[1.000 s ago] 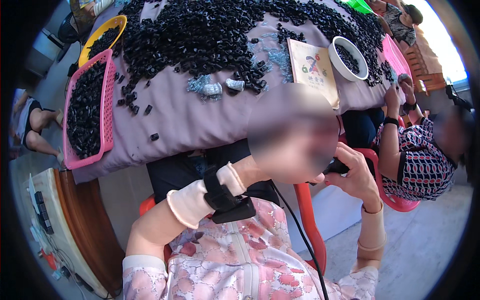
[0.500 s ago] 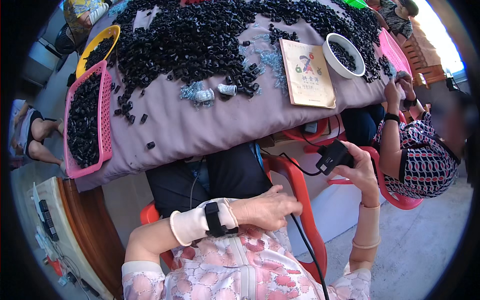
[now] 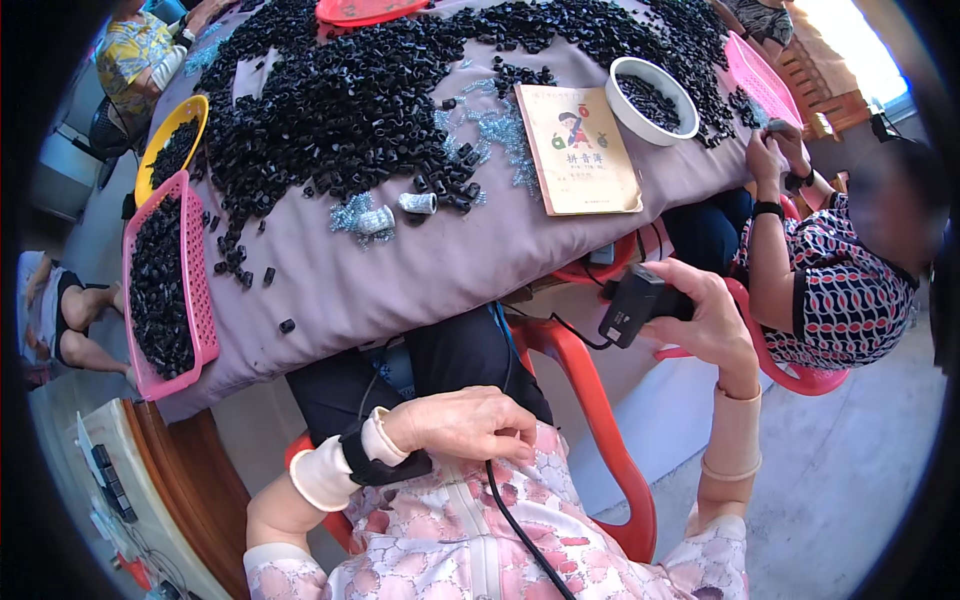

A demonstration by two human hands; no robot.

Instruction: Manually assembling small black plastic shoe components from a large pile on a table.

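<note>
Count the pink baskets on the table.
2. One pink basket, full of black pieces, sits at the table's left edge below the yellow bowl. The other pink basket is at the far right, past the white bowl. More may lie out of view.

head view, looking down, close over lap (image 3: 470, 560)

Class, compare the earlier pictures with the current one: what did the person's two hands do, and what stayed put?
The left hand dropped from up near the camera to rest on the floral shirt by the black cable. The right hand kept its grip on the black device, shifting only slightly. The black pieces, booklet and pink basket on the table stayed put.
</note>
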